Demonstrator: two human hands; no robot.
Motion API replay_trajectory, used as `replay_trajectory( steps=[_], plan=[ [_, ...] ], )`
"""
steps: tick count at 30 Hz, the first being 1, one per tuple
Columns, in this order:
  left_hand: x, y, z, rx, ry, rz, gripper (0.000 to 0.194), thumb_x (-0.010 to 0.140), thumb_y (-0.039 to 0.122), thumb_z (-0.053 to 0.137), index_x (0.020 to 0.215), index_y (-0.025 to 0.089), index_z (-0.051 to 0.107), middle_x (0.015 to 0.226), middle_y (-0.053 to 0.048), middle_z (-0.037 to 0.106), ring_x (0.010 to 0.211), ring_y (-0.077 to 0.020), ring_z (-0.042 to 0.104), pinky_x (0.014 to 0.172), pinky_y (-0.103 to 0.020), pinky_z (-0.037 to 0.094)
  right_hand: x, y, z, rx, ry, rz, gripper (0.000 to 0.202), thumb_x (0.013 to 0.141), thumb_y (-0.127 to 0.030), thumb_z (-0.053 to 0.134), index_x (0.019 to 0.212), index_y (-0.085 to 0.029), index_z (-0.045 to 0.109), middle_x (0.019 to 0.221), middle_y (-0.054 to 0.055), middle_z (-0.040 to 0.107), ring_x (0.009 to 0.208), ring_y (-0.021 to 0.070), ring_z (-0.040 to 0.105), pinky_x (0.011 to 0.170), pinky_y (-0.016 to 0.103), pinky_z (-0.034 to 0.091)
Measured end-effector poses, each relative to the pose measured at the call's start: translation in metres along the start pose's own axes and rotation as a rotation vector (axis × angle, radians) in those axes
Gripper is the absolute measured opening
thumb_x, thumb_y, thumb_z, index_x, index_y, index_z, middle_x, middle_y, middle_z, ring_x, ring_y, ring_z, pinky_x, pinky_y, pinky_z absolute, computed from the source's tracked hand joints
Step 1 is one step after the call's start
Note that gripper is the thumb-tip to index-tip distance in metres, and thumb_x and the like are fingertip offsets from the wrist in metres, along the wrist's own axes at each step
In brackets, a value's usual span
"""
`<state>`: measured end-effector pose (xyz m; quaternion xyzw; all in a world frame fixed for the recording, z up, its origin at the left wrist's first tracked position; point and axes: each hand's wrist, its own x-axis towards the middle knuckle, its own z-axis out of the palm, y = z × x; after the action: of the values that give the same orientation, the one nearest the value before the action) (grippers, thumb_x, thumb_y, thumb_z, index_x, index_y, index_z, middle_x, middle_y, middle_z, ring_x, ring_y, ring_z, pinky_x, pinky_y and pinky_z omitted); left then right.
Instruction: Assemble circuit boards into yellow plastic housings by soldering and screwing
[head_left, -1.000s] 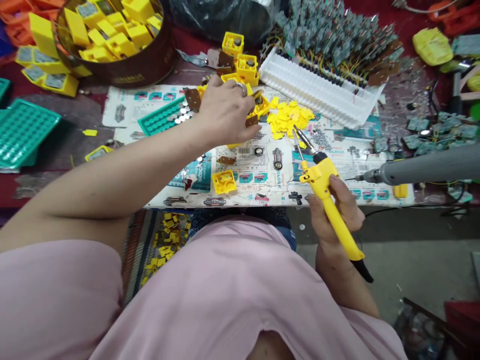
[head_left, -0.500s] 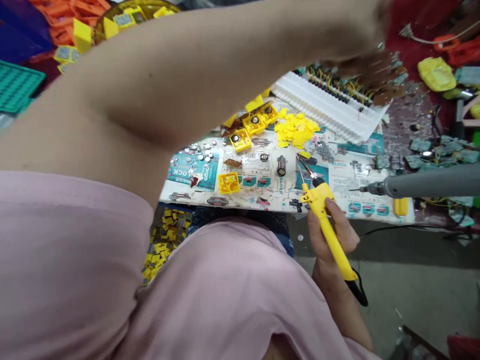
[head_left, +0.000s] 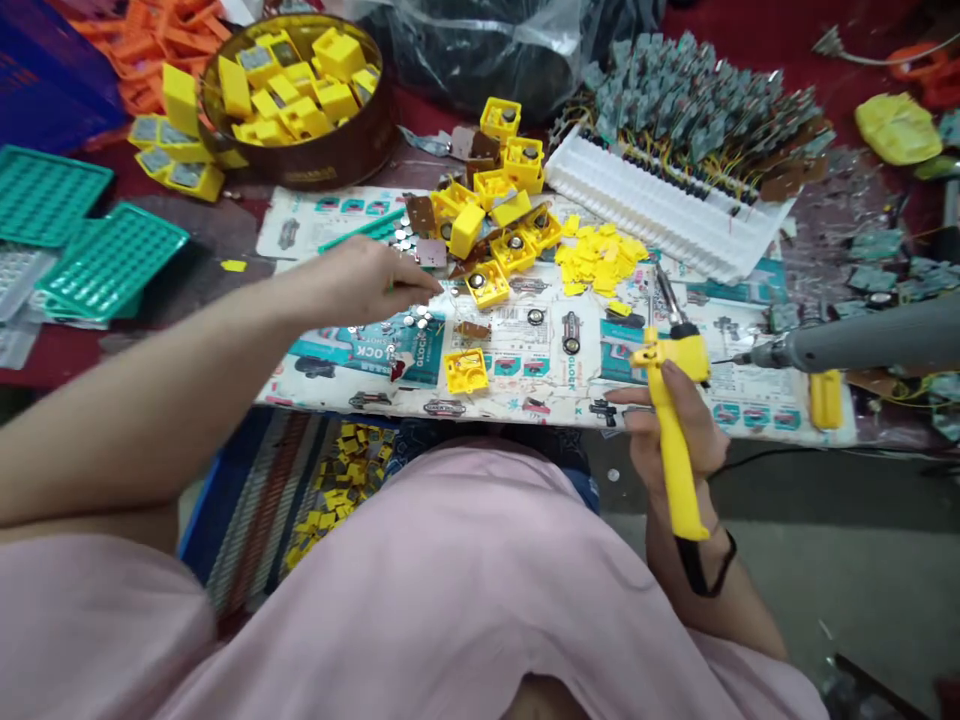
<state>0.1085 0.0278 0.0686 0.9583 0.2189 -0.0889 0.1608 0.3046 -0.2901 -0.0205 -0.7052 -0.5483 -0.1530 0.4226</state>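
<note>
My right hand [head_left: 686,425] is wrapped around a yellow soldering gun [head_left: 675,440], its metal tip pointing away over the table's front part. My left hand [head_left: 356,283] reaches over the table with thumb and fingers pinched together; whatever is between the fingertips is too small to make out. Small round silver discs [head_left: 421,318] lie beside and beneath that hand. Just right of its fingertips stands an open yellow case [head_left: 487,285] with a round metal part inside. Nearer me lies another open yellow case [head_left: 466,371]. Flat yellow pieces [head_left: 600,258] are heaped left of the soldering gun's tip.
A round tin [head_left: 315,160] of yellow cases stands at the back left, near green trays [head_left: 112,265]. White ridged foam [head_left: 660,215] carries wired circuit boards [head_left: 697,95]. A grey pen-shaped tool [head_left: 870,335] juts in from the right. Below the table, a bin holds yellow cases [head_left: 341,480].
My left arm has swung from the wired boards at the right back to the silver discs at the left. My right hand has shifted slightly right with the soldering gun, now more upright.
</note>
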Motion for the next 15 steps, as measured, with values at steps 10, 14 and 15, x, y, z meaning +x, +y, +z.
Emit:
replay_trajectory(
  steps=[10, 14, 15],
  plan=[
    [0.017, 0.016, 0.057, -0.424, 0.222, 0.219, 0.027, 0.088, 0.038, 0.055, 0.092, 0.022, 0.077, 0.103, -0.005, 0.077, 0.095, -0.0158, 0.071, 0.088, -0.024, 0.053, 0.062, -0.001, 0.06, -0.104, -0.326, -0.059, 0.029, 0.098, -0.023, 0.05, 0.121, -0.023, 0.068, 0.082, 0.002, 0.071, 0.08, 0.0181, 0.067, 0.072, 0.03, 0.054],
    [0.018, 0.025, 0.046, -0.58, 0.102, 0.273, 0.025, 0.084, 0.04, 0.058, 0.089, 0.02, 0.073, 0.11, -0.006, 0.077, 0.104, -0.0177, 0.07, 0.095, -0.027, 0.052, 0.072, 0.002, 0.078, -0.13, -0.439, -0.016, 0.036, 0.097, -0.019, 0.045, 0.126, -0.025, 0.065, 0.079, 0.003, 0.062, 0.084, 0.0189, 0.061, 0.078, 0.032, 0.052],
    [0.018, 0.028, 0.043, -0.627, 0.051, 0.248, 0.026, 0.083, 0.04, 0.058, 0.089, 0.019, 0.072, 0.107, -0.006, 0.077, 0.101, -0.0178, 0.071, 0.092, -0.027, 0.053, 0.073, 0.003, 0.081, -0.129, -0.452, 0.009, 0.036, 0.097, -0.019, 0.046, 0.126, -0.025, 0.065, 0.08, 0.003, 0.062, 0.084, 0.0186, 0.06, 0.079, 0.032, 0.052]
  ],
)
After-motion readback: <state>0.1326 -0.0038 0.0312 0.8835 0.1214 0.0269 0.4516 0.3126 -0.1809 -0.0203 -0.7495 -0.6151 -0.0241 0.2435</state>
